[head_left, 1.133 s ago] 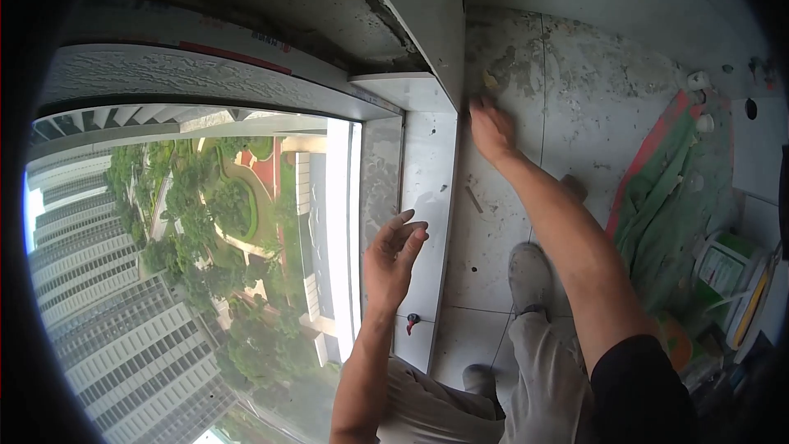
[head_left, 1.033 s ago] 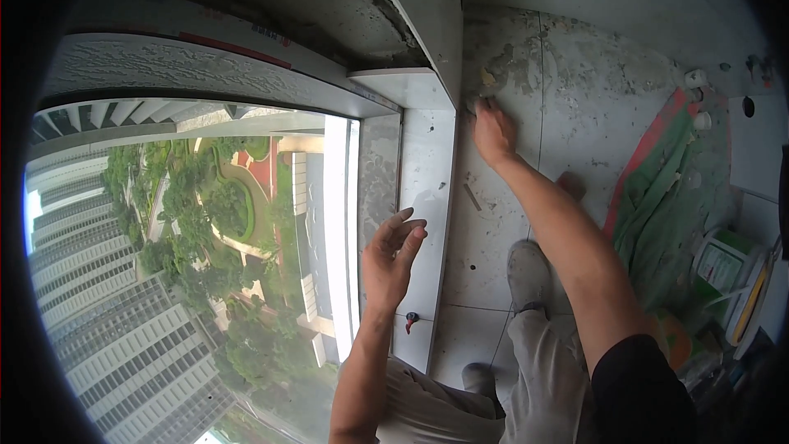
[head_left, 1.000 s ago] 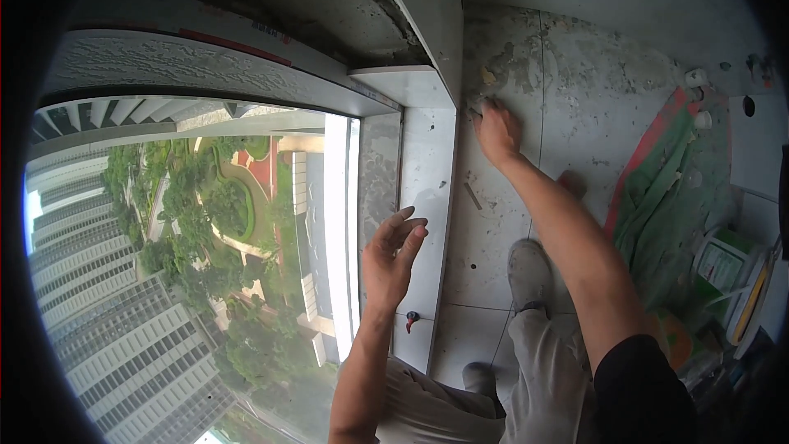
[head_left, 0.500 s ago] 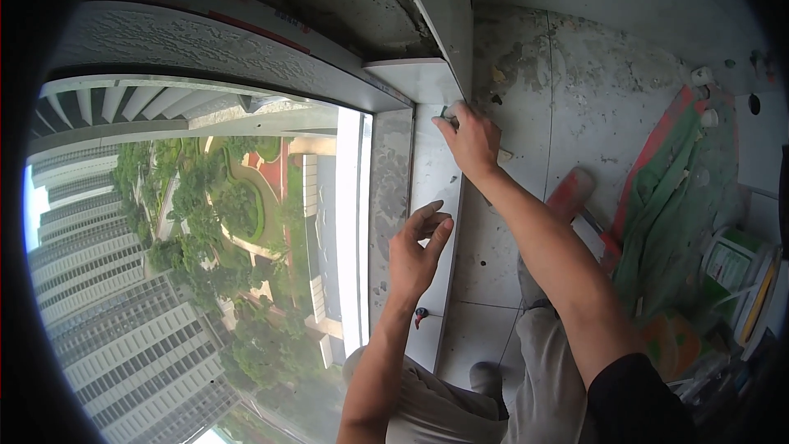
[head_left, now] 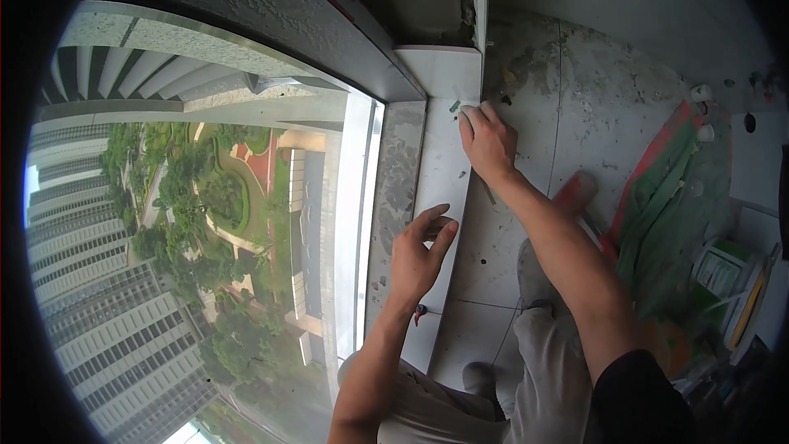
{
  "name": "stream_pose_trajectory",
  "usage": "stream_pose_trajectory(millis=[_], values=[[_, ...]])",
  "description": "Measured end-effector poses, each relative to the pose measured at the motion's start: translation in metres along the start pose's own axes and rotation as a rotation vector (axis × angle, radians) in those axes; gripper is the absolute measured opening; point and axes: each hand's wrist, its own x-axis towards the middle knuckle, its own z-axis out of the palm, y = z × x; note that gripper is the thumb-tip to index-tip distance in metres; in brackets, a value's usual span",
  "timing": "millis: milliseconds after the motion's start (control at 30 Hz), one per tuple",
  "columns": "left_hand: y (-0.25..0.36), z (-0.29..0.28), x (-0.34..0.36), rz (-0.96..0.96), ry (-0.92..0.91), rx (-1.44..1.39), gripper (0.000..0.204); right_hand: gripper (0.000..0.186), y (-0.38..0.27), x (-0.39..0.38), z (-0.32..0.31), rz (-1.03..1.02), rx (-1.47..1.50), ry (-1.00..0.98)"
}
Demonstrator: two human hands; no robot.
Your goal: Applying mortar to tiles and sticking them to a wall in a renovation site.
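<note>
1. A small green piece point(head_left: 454, 105) is lying on the white ledge point(head_left: 437, 185), just far-left of the right hand point(head_left: 491, 146), its long axis seemingly slanting from near left to far right.
2. The right hand is lying nearer to it than the left hand point(head_left: 417, 259). Its fingertips are sitting close together; whether they are gripping anything, one cannot tell.
3. The left hand's thumb and fingers are standing apart, nothing visible between.
4. The right hand is hiding its palm and any contact with the ledge.
</note>
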Motion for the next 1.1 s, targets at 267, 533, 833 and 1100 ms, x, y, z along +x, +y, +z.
stream_pose_trajectory(millis=[267,533,833,1100], values=[[-0.006,0.004,0.001,-0.015,-0.020,0.013,0.046,0.032,0.017,-0.016,-0.013,-0.055,0.136,-0.166],[-0.014,0.001,0.003,-0.009,0.017,0.015,0.047,0.031,0.020,-0.020,-0.069,-0.137,0.117,-0.708],[-0.006,-0.007,0.009,0.090,0.208,0.012,0.033,0.026,-0.002,-0.063,-0.069,-0.615,0.271,-0.374],[0.095,-0.042,0.075,0.541,0.414,0.285,0.022,0.023,-0.010,-0.008,-0.033,-0.041,0.136,-0.091]])
